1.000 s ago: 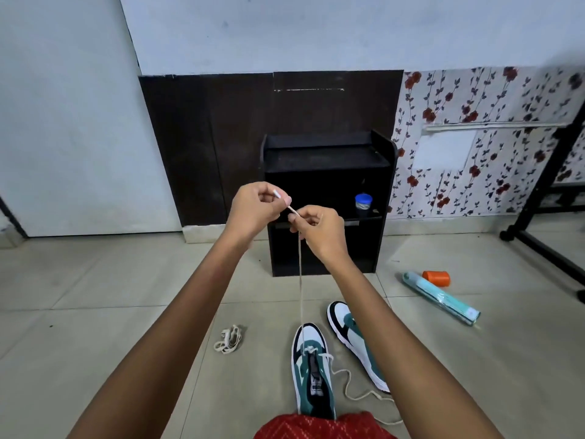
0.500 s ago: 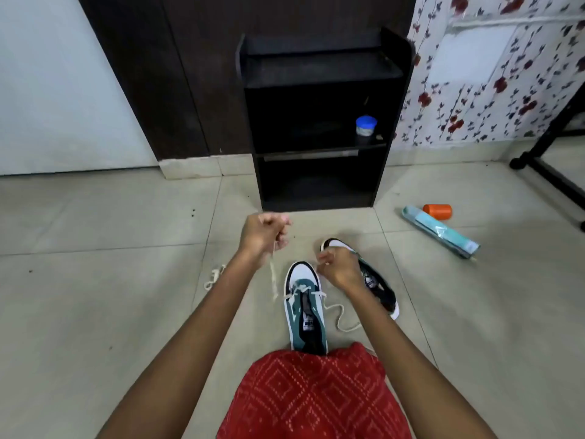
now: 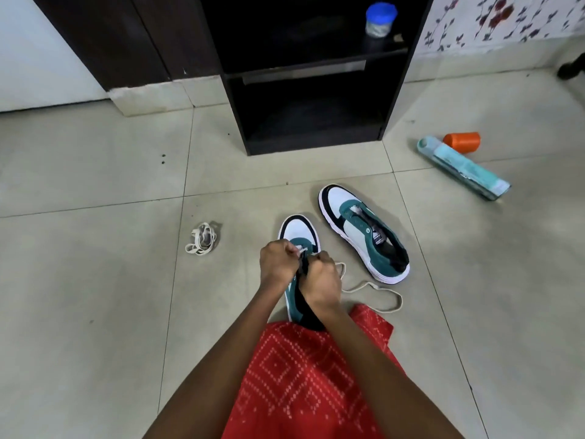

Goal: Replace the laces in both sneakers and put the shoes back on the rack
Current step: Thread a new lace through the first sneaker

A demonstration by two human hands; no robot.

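Presently: teal-and-white sneaker (image 3: 299,231), black-rimmed toe, on floor tiles (image 3: 95,280); cream lace (image 3: 373,288) trailing rightward; left hand (image 3: 277,263) and right hand (image 3: 321,280) both pinching it.

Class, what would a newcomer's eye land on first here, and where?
The left hand and right hand meet at centre, pinching the white lace over the near sneaker. The second sneaker lies just right of it, no lace showing; a bundled lace sits on the tiles to the left.

A home: tiled floor (image 3: 95,312); floral wallpaper (image 3: 493,20).
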